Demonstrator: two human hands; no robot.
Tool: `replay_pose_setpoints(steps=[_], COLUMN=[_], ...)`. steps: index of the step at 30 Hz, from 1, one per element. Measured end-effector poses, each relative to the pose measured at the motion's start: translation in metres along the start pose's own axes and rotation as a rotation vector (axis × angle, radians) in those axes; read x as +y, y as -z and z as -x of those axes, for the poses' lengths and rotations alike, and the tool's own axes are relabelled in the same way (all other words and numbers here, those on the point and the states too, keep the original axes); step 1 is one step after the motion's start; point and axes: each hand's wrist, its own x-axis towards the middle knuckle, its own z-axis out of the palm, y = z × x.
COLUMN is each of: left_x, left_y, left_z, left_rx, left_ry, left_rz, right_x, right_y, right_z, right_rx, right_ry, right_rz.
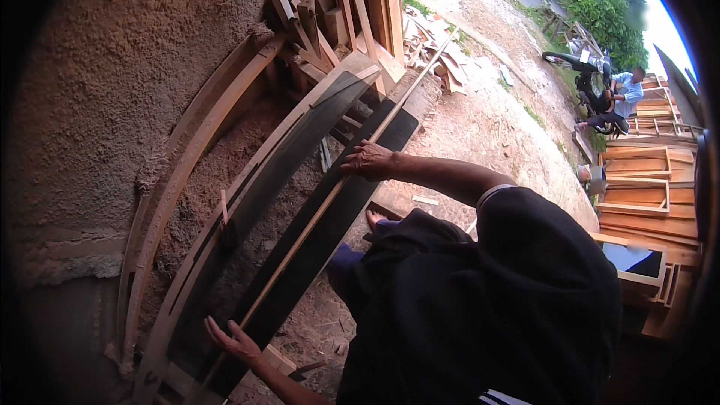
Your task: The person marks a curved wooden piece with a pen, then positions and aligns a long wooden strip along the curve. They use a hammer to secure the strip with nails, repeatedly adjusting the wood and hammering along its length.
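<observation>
A long, thin pale wooden strip [315, 210] lies lengthwise over a dark, flat board [289, 277] with rounded far corners. My right hand [371, 161] is closed over the strip toward its far end, fingers curled down at the board. Near the strip's other end, my left hand [236, 341] is spread, with its fingers stretched out beside the strip and lying over the board. Whether the left palm presses on the strip is hard to see. Just beyond the board stands a large curved wooden frame [217, 225] with dark edging along its inner side.
A second curved timber [202, 116] leans by the rough wall [135, 67]. Upright planks [367, 0] and scrap wood [442, 49] stand and lie at the top. Toward the right are a person on a motorcycle [592, 67] and stacked wooden frames [637, 180]. My bare foot [375, 217] is below the board.
</observation>
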Motion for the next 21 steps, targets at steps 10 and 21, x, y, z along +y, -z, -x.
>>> replay_pose_setpoints(steps=[10, 21], left_x=[0.135, 0.111], left_y=[-0.046, -0.037], left_z=[-0.05, -0.036], left_rx=[-0.875, -0.781], left_ry=[-0.241, -0.206], left_rz=[-0.095, -0.116], right_x=[-0.011, -0.046], right_y=[-0.009, 0.004], right_z=[-0.012, -0.016], right_rx=[0.079, 0.11], right_ry=[-0.007, -0.01], right_rz=[-0.027, -0.053])
